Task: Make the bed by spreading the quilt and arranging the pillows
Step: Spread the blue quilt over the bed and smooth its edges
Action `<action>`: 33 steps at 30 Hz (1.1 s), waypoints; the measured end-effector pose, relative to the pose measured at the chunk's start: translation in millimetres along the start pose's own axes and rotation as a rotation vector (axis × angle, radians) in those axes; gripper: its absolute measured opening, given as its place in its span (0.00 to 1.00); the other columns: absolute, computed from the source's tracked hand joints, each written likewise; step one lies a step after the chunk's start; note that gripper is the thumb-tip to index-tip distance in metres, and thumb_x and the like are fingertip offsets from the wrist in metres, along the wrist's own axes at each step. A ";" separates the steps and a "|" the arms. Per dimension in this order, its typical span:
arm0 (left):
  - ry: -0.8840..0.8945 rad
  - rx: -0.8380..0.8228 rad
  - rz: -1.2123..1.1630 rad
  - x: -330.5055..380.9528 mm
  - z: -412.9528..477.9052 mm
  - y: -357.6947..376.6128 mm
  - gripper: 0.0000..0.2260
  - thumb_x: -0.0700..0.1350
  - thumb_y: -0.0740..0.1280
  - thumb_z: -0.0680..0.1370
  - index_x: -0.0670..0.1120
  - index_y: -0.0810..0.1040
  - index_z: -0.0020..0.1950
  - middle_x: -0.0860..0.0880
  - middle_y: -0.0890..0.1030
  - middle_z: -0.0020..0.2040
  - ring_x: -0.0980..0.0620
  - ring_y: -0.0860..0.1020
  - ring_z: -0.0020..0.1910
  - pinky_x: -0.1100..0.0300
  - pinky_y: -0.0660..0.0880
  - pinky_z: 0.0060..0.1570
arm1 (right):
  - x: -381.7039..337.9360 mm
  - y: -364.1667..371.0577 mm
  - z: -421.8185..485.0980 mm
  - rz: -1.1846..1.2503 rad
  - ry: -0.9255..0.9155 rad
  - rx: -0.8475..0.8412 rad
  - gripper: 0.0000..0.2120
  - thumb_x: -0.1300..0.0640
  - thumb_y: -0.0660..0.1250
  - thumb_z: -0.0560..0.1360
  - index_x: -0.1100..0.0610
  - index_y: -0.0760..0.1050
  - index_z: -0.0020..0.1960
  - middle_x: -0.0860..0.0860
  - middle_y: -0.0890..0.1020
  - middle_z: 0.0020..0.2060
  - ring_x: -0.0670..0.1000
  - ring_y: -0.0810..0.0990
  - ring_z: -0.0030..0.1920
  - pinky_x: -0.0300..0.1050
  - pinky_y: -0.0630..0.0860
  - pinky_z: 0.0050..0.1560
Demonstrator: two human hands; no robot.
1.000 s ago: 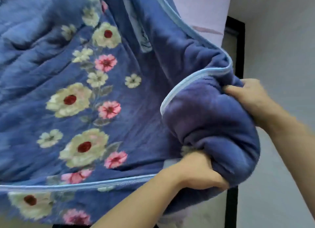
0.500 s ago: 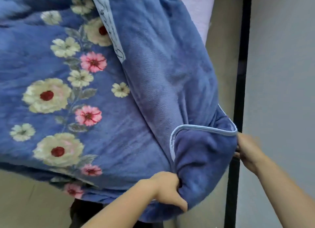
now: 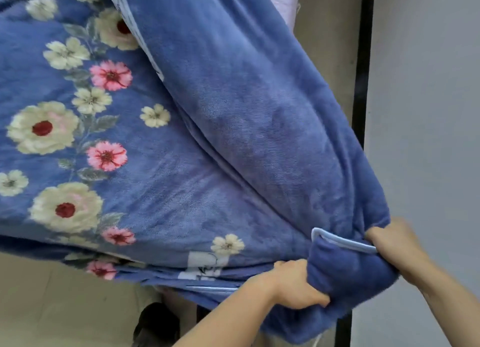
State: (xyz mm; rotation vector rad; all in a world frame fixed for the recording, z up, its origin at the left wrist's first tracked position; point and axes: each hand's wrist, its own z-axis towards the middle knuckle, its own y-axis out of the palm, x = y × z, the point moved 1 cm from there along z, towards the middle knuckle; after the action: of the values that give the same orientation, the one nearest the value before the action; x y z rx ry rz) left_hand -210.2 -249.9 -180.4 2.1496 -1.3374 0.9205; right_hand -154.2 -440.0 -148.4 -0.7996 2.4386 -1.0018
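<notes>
We are holding up a big blue quilt (image 3: 233, 139) with cream and pink flowers, and it is filling most of our view. Our left hand (image 3: 293, 285) is squeezing a folded corner of the quilt from below. Our right hand (image 3: 392, 245) is gripping the same corner by its light blue edge trim (image 3: 342, 241). A black bed frame post (image 3: 363, 61) is standing just behind the quilt, next to a gray wall (image 3: 428, 113). The floor (image 3: 65, 307) is showing below.
</notes>
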 end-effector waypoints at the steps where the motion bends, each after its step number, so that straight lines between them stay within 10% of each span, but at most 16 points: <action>1: -0.012 -0.042 0.042 2.5 7.1 12.0 0.04 0.49 0.67 0.72 0.50 0.75 0.40 0.49 0.77 0.40 0.48 0.75 0.41 0.56 0.69 0.38 | 17.0 0.7 -0.7 -0.031 0.041 0.011 0.08 0.67 0.63 0.69 0.62 0.73 0.31 0.57 0.77 0.28 0.59 0.76 0.33 0.47 0.70 0.33; 4: -0.095 -0.122 0.097 -10.2 13.4 23.8 0.06 0.49 0.69 0.69 0.49 0.75 0.40 0.49 0.78 0.41 0.46 0.78 0.43 0.59 0.71 0.37 | 37.9 31.9 4.5 -0.173 0.043 -0.042 0.03 0.63 0.64 0.69 0.61 0.74 0.37 0.59 0.78 0.32 0.61 0.78 0.38 0.48 0.72 0.38; 9: -0.157 -0.062 0.054 -62.4 -11.3 -24.9 0.30 0.49 0.70 0.68 0.48 0.67 0.70 0.46 0.80 0.57 0.51 0.77 0.54 0.54 0.74 0.60 | 4.3 70.5 22.3 -0.462 -0.119 -0.151 0.30 0.52 0.71 0.69 0.62 0.65 0.65 0.63 0.76 0.61 0.63 0.76 0.60 0.51 0.75 0.53; 12: -0.034 0.348 -0.240 -62.7 -37.0 -80.4 0.14 0.42 0.65 0.69 0.50 0.77 0.55 0.49 0.81 0.40 0.57 0.75 0.35 0.63 0.78 0.44 | -42.7 78.0 24.4 -0.302 -0.291 -0.121 0.35 0.51 0.71 0.70 0.59 0.64 0.72 0.59 0.73 0.68 0.60 0.73 0.66 0.50 0.71 0.63; 16: -0.099 1.087 0.071 -84.8 -65.4 -156.1 0.22 0.44 0.69 0.71 0.49 0.74 0.65 0.50 0.75 0.61 0.50 0.73 0.59 0.55 0.70 0.61 | -84.8 114.1 2.0 0.127 -0.303 -0.293 0.24 0.58 0.68 0.71 0.53 0.70 0.67 0.51 0.79 0.60 0.53 0.78 0.57 0.41 0.73 0.51; 20: -0.264 0.959 0.408 -104.1 -72.6 -193.1 0.32 0.54 0.70 0.73 0.50 0.64 0.74 0.48 0.67 0.71 0.44 0.64 0.67 0.47 0.70 0.62 | -105.4 133.2 2.5 0.384 -0.139 -0.220 0.17 0.65 0.62 0.69 0.57 0.75 0.56 0.52 0.81 0.50 0.54 0.78 0.51 0.47 0.74 0.50; 26: -0.315 0.959 0.181 -92.5 -65.5 -252.1 0.48 0.68 0.63 0.72 0.63 0.25 0.71 0.47 0.82 0.39 0.42 0.80 0.42 0.49 0.76 0.43 | -207.9 67.1 30.2 0.290 -0.429 0.270 0.08 0.58 0.65 0.73 0.60 0.74 0.50 0.56 0.78 0.50 0.55 0.76 0.48 0.49 0.73 0.52; 30: -0.434 0.781 0.227 -84.7 -49.2 -288.3 0.42 0.73 0.57 0.70 0.62 0.38 0.76 0.43 0.82 0.55 0.39 0.78 0.56 0.50 0.74 0.54 | -292.6 31.8 60.4 0.177 -0.679 0.351 0.09 0.59 0.63 0.76 0.58 0.75 0.55 0.54 0.78 0.54 0.54 0.76 0.53 0.42 0.68 0.53; 33: -0.473 0.669 0.170 -72.1 -41.6 -305.6 0.41 0.71 0.58 0.71 0.58 0.45 0.77 0.43 0.83 0.45 0.42 0.82 0.39 0.54 0.80 0.41 | -335.3 17.6 91.0 0.076 -0.737 0.293 0.18 0.51 0.65 0.76 0.57 0.73 0.63 0.52 0.78 0.61 0.54 0.76 0.61 0.46 0.69 0.61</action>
State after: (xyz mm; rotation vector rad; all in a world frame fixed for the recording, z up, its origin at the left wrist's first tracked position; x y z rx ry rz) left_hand 30.2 -46.3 -212.0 2.9386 -1.6114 1.0804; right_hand 144.5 -264.3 -178.6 -0.7865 1.6416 -0.8158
